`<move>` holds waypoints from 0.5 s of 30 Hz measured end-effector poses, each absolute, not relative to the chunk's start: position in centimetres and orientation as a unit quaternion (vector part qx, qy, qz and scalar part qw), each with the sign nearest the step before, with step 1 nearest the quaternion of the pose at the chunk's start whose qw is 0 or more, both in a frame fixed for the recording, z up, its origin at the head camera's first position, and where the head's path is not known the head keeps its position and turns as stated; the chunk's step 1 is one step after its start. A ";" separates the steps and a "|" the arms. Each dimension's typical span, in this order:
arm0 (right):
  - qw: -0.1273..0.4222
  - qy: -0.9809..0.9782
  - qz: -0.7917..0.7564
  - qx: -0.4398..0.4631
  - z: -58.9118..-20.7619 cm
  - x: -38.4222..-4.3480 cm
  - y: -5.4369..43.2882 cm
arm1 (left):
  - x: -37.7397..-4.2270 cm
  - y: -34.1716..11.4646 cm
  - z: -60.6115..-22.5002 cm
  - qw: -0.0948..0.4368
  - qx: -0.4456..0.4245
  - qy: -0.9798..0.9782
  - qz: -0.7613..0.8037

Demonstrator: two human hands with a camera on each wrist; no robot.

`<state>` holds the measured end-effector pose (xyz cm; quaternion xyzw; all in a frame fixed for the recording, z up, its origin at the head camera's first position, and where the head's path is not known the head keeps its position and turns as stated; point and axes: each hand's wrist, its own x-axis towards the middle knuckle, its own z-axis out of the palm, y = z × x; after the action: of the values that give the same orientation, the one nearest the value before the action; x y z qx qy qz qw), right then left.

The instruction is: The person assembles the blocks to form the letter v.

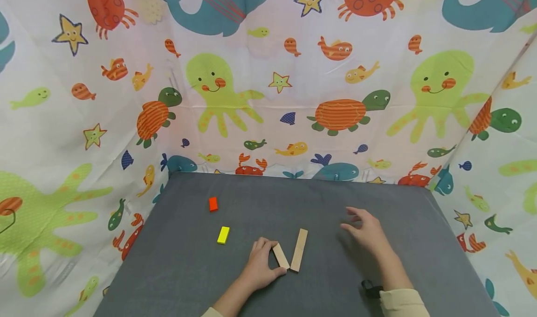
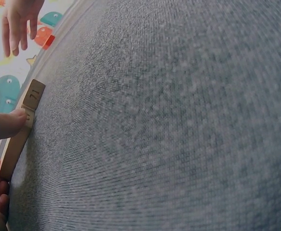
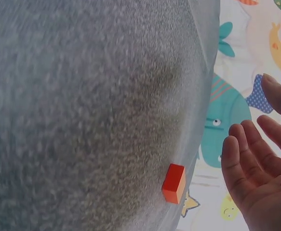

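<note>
My left hand (image 1: pixel 261 265) pinches a short plain wooden block (image 1: pixel 280 255) between thumb and fingertips. It lies slanted on the table. Just right of it a longer wooden block (image 1: pixel 299 251) leans the other way, their near ends close together in a V. In the left wrist view, dark marks show on the near end of the longer wooden block (image 2: pixel 33 94). My right hand (image 1: pixel 369 228) hovers over the right side of the table, fingers parted and slightly bent, holding nothing. In the right wrist view its palm (image 3: pixel 265 183) faces the camera.
A yellow block (image 1: pixel 223 235) and a red block (image 1: pixel 213 204) lie to the left on the grey table (image 1: pixel 176 270). The right wrist view shows a red block (image 3: pixel 174 184) near the table edge; whether it is the same one, I cannot tell. A sea-animal curtain (image 1: pixel 260 158) encloses the table.
</note>
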<state>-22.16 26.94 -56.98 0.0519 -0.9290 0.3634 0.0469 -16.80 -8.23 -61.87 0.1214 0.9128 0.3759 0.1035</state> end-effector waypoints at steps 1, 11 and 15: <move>0.050 -0.930 0.360 0.052 -57.0 -22.1 27.1 | -16.8 -8.2 -61.9 0.103 0.122 0.913 0.375; 0.055 -0.937 0.343 0.035 -57.1 -22.1 28.3 | -16.9 -8.2 -61.8 0.093 0.126 0.914 0.375; 0.047 -0.940 0.337 0.023 -57.3 -22.0 29.0 | -16.8 -8.2 -61.9 0.097 0.126 0.913 0.375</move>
<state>-22.02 29.02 -57.31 0.0230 -0.9399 0.3374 0.0469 -16.81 -8.17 -61.91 0.1261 0.9133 0.3749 0.0969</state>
